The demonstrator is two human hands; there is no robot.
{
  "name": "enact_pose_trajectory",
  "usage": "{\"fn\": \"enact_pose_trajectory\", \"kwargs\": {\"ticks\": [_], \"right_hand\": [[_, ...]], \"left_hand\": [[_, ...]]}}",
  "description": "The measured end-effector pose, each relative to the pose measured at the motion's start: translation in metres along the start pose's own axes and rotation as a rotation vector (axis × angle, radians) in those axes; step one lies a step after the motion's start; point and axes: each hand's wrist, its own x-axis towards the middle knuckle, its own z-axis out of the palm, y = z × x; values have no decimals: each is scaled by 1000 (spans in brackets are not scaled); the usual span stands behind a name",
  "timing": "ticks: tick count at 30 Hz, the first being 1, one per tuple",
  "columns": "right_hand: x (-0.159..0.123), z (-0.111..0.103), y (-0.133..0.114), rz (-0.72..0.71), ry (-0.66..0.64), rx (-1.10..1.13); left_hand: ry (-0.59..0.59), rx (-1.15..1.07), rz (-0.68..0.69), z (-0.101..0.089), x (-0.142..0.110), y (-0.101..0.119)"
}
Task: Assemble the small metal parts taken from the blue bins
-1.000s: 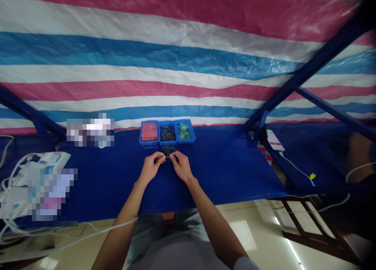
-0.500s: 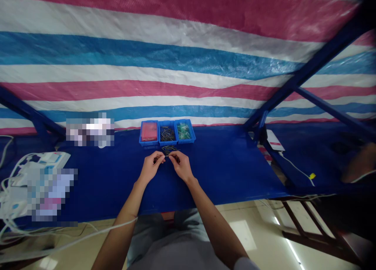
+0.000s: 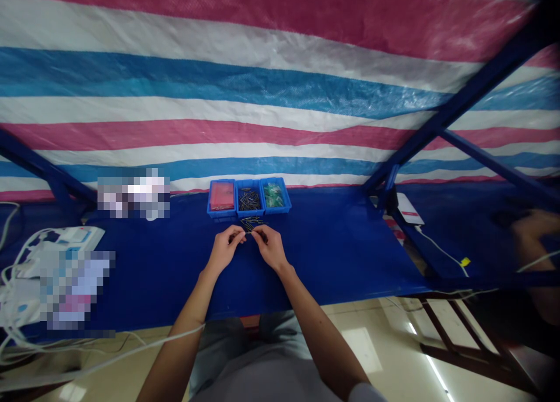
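My left hand (image 3: 228,244) and my right hand (image 3: 270,246) meet over the blue table (image 3: 332,244), thumbs and fingers pinched. Between the fingertips runs a thin, light rod-like piece (image 3: 248,233), too small to name exactly; each hand grips one end. Just beyond the fingers lies a loose pile of thin dark metal pins or screws (image 3: 252,220). More such pieces (image 3: 249,200) fill the middle one of three blue bins. In the left bin (image 3: 209,209) are flat red packets (image 3: 223,195), while the right bin (image 3: 289,203) contains small green-and-clear pieces (image 3: 274,195).
A white power strip with tangled cables (image 3: 83,237) is at the left, beside a blurred-out item (image 3: 81,288). A white device (image 3: 410,209) with a cable lies right, past a blue frame bar (image 3: 406,139). Another person's arm (image 3: 536,238) shows at far right. A striped sheet (image 3: 262,81) hangs behind.
My hands keep nearly the same place and grip on the thin piece. At far right, the other person's arm has shifted slightly.
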Motion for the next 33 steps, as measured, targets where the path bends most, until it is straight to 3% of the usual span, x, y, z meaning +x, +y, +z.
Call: {"fn": "enact_pose_trajectory", "kwargs": {"ticks": [33], "right_hand": [[-1,-2,-2,4,-62,-88]], "left_hand": [[-7,30,9,1,1,-2]]}}
